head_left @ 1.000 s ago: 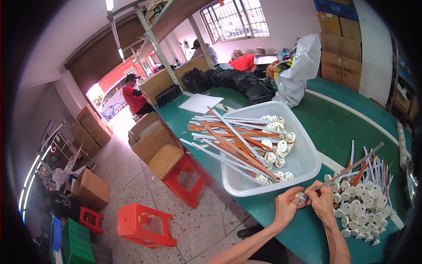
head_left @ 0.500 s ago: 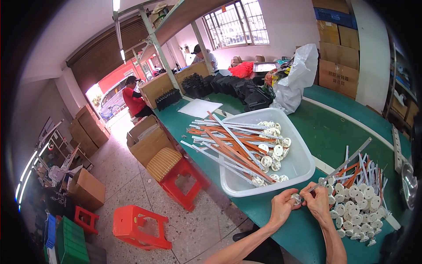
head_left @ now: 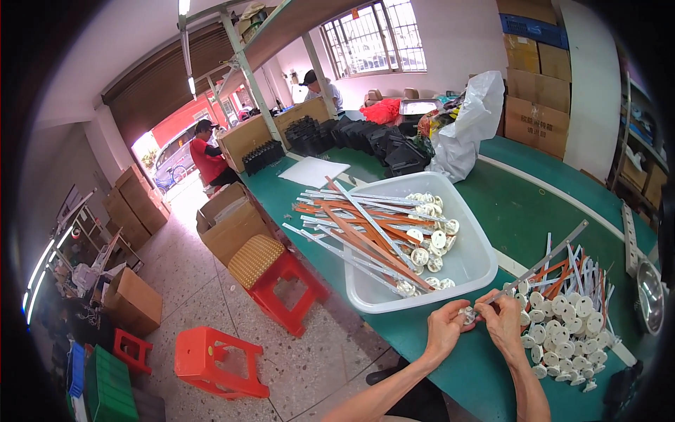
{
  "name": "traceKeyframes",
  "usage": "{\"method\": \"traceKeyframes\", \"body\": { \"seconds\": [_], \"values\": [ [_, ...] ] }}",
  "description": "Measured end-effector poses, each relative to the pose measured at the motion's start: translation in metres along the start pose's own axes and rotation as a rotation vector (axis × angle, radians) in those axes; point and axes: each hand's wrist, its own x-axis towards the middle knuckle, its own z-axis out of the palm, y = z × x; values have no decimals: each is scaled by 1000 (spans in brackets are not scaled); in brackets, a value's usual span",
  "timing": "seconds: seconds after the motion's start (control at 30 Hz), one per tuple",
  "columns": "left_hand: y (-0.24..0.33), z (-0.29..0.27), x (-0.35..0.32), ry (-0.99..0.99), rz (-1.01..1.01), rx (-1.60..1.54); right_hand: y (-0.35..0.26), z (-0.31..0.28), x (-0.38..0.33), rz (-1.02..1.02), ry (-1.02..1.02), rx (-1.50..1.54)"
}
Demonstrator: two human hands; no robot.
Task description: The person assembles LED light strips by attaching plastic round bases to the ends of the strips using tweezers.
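Observation:
Close together over the green table's near edge, both my hands work on one part. My left hand (head_left: 446, 329) is closed, pinching a small white round piece (head_left: 467, 315) between thumb and fingers. In my right hand (head_left: 500, 325) is a long, flat grey strip (head_left: 548, 259), gripped near its lower end and slanting up to the right. The strip's end meets the round piece; my fingers partly cover the joint. Beside my right hand lies a pile of white round pieces (head_left: 562, 330) with orange and grey strips (head_left: 578, 271) attached.
Just beyond my hands stands a translucent white tub (head_left: 464, 271) with more strips and round pieces. Black parts (head_left: 404, 151) and a white plastic bag (head_left: 478, 126) are farther back. Red stools (head_left: 218, 362) stand on the floor at left. Two people sit beyond the table.
The whole view has shifted slightly, moving the scene a little to the left. My hands stay together on the same round piece and strip, with the fingers slightly repositioned.

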Motion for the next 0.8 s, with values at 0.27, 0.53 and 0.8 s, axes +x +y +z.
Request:
{"method": "traceKeyframes", "body": {
  "seconds": [0.27,0.53,0.8],
  "values": [
    [3,0,-3,18,-9,3,5,7,0,-16,22,-49],
    [-3,1,-6,23,10,6,5,7,-4,12,24,-28],
    [-4,-3,-1,56,79,-14,25,10,3,-103,14,-11]
  ]
}}
